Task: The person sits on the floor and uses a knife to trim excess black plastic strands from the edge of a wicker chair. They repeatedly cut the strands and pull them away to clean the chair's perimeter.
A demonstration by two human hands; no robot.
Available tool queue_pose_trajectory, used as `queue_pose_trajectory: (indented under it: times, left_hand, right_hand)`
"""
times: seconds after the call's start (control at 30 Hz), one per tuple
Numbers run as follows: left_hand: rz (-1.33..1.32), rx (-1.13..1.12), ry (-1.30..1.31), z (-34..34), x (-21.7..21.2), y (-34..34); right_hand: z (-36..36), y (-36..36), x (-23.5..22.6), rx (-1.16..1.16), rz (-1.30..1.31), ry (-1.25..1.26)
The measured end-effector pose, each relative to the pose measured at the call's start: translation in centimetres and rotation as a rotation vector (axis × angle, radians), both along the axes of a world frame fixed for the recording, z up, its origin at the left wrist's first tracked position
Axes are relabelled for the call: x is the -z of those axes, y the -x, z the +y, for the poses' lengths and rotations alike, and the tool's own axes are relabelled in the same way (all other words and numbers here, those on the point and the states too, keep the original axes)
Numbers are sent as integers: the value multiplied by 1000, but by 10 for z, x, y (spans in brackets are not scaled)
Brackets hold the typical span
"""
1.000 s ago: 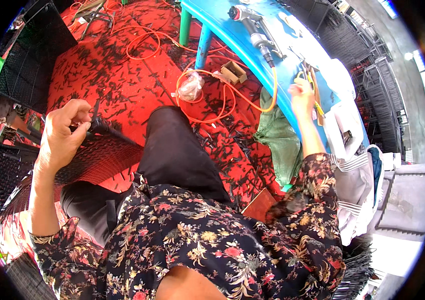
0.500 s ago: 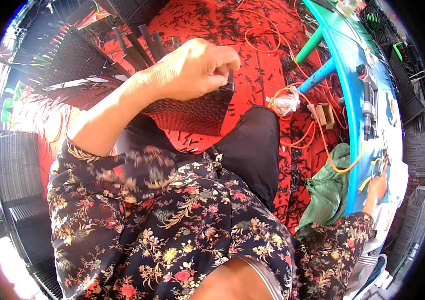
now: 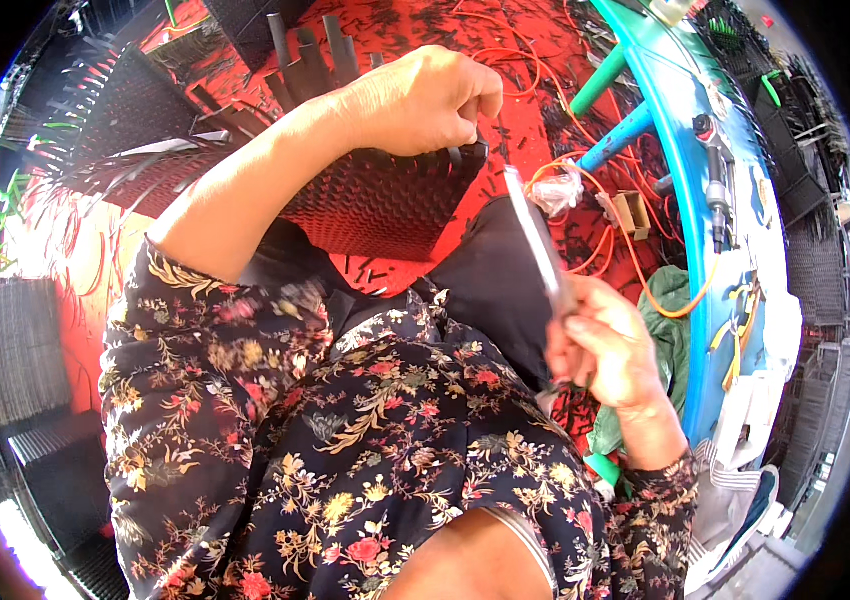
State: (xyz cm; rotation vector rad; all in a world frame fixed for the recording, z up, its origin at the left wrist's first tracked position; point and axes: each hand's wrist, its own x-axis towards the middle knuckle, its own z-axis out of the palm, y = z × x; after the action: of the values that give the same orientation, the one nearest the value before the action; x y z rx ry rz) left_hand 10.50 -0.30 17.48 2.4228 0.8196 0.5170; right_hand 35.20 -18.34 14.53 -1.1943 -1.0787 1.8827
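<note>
My left hand (image 3: pixel 427 100) is closed above the near corner of a black woven wicker panel (image 3: pixel 385 205), its fingers curled and pinched together. What lies between those fingertips is hidden. The panel leans in front of my lap, with loose strip ends along its upper left edge. My right hand (image 3: pixel 605 345) grips a long, flat, silvery metal tool (image 3: pixel 538 237) at its lower end. The tool slants up and left over my right knee, its tip apart from the panel's corner. Its exact kind is blurred.
On the right stands a blue-green table (image 3: pixel 690 180) with an air tool (image 3: pixel 717 185) and a yellow-handled tool (image 3: pixel 742 325). An orange hose (image 3: pixel 650 295) loops down beside a small cardboard box (image 3: pixel 631 215). Black scraps litter the red floor. Stacked woven panels (image 3: pixel 20 350) stand left.
My right hand has come from the table to in front of me, bringing the metal tool. My left hand and the panel's corner have shifted slightly in view, up and right.
</note>
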Motion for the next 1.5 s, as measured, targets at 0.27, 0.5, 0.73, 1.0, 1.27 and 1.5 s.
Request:
queue_pose_trajectory:
  times: [0.27,0.5,0.73,1.0,1.27,1.5]
  left_hand:
    - [-26,41,-41,8,6,-26]
    - [26,-4,4,9,11,-42]
    - [-10,73,-110,12,17,-51]
    - [43,46,-121,14,16,-60]
    - [4,33,-151,9,12,-64]
    - [47,43,-337,7,18,-59]
  right_hand:
    - [1,36,-30,151,182,183]
    - [7,29,-41,239,89,173]
    - [12,22,-55,243,-14,177]
    - [20,30,-59,270,37,142]
    - [16,30,-3,249,265,144]
    - [9,47,26,284,56,-130]
